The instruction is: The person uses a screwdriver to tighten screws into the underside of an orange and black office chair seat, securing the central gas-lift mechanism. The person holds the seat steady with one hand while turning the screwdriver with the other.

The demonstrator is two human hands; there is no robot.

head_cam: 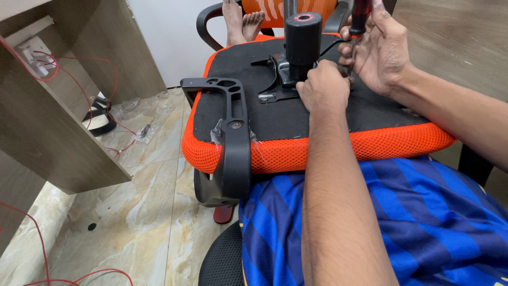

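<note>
Marble floor and wooden desk panels surround an upturned orange chair seat (317, 151) resting on the person's lap. Left hand (324, 87) is fisted beside the black mechanism plate (280, 79); right hand (378, 53) grips a red-handled screwdriver (360, 18), seemingly mid-fastening; the driver needs keeping upright.

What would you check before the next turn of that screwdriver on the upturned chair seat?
1. Screwdriver gripped: ok, the right hand is closed round its dark red handle.
2. Tip seated in a screw: cannot tell, the left hand hides it.
3. Metal mechanism plate steadied: ok, the left hand rests against it.
4. Seat supported: ok, its orange edge lies across the person's lap.
5. Armrest fixed: cannot tell, one bolt shows, but tightness is not visible.
6. Other person's feet away from the tool: ok, they rest beyond the seat's far edge.
</note>
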